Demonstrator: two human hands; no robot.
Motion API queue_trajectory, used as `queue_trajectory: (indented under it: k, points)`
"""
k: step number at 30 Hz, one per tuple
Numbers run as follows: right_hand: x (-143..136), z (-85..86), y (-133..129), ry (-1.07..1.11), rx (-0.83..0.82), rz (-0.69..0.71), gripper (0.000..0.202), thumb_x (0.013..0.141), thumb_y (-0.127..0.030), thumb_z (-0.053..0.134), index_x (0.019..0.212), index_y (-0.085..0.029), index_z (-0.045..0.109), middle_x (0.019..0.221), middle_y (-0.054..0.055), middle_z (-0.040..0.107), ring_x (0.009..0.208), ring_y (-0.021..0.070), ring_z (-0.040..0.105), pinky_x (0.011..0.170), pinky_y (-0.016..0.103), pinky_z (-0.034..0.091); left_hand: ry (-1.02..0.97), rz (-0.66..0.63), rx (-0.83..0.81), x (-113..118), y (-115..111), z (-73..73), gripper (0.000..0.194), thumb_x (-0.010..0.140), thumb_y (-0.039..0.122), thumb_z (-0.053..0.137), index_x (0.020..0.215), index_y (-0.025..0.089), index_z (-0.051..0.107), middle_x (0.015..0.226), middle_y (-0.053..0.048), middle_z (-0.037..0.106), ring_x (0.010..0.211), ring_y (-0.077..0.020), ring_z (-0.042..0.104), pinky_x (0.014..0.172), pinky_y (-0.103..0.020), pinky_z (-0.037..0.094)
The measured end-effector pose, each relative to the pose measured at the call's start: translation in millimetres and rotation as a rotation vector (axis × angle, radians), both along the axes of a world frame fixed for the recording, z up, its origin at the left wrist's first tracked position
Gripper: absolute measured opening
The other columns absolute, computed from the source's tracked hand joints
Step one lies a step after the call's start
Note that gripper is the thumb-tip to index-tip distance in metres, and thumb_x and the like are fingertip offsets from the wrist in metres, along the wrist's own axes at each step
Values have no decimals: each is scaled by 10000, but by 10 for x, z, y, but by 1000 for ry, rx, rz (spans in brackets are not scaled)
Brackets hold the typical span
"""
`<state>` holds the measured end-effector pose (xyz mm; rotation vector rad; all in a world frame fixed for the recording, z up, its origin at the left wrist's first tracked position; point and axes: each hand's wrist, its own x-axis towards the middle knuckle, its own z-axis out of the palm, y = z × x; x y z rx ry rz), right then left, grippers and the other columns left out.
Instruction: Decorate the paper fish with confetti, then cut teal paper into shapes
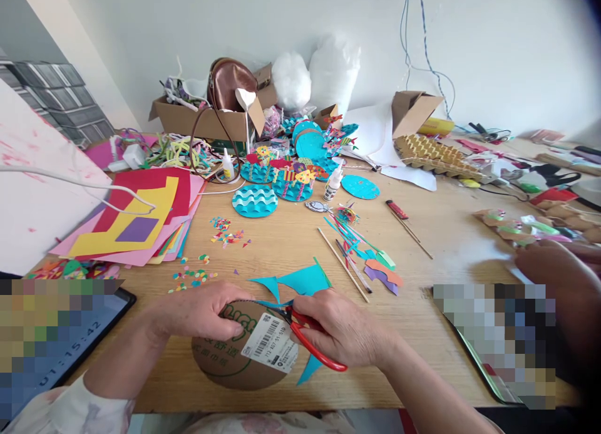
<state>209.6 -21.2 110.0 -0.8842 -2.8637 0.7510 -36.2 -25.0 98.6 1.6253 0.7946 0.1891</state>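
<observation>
An oval of brown cardboard (220, 362) with green print and a white label lies near the table's front edge. My left hand (206, 312) grips its upper left rim, thumb on top. In my right hand (338, 324) are red-handled scissors (319, 352), their blades at the cardboard's upper right edge, where a strip of blue paper shows. Blue paper also sticks out below the scissors. Just beyond my hands lie blue paper offcuts (305, 279). Whether the blades are fully closed cannot be made out.
Coloured paper sheets (159, 233) are stacked at the left, with confetti beside them. Sticks (345, 265) and paper scraps lie ahead. Blue decorated ovals (255, 201) and glue bottles (333, 183) stand farther back. Another person's hand (547, 265) is at the right, beyond a tablet.
</observation>
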Motion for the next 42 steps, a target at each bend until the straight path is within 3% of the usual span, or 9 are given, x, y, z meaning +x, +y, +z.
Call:
queue_trajectory:
  k: [11, 25, 35, 38, 42]
  points:
    - [47, -39, -10, -34, 42, -4, 212, 888, -296, 404, 731, -180, 486, 582, -10, 529, 506, 99, 447, 504, 248, 223, 92, -39, 19, -38, 31, -108, 69, 602, 101, 458, 629, 165, 459, 573, 43, 407, 544, -96, 386, 472, -193, 273]
    - [-5, -40, -6, -25, -15, 3, 185, 874, -290, 404, 744, -184, 481, 614, -2, 549, 523, 100, 446, 480, 232, 216, 52, -77, -6, 41, 48, 19, 81, 606, 88, 445, 625, 167, 439, 577, 51, 386, 522, -82, 356, 454, -194, 256]
    - [17, -76, -21, -1, -4, -3, 246, 881, -297, 395, 684, -176, 481, 571, -5, 506, 517, 102, 424, 500, 226, 237, 70, -85, -24, 17, 42, -64, 47, 613, 105, 468, 608, 152, 474, 570, 41, 411, 511, -85, 370, 459, -194, 286]
    - [33, -88, -32, -22, 10, -24, 236, 882, -302, 397, 704, -178, 490, 569, -5, 511, 520, 104, 426, 504, 229, 233, 44, -47, -65, 2, 39, -76, 112, 640, 110, 489, 713, 142, 568, 612, 35, 491, 552, -97, 428, 490, -186, 328]
    - [56, -111, -63, -30, 4, -50, 232, 886, -296, 394, 711, -178, 491, 583, -5, 523, 522, 102, 428, 505, 233, 226, -91, 89, -110, -98, -43, -169, 370, 693, 219, 585, 1063, 206, 585, 942, -7, 634, 819, -161, 544, 690, -219, 424]
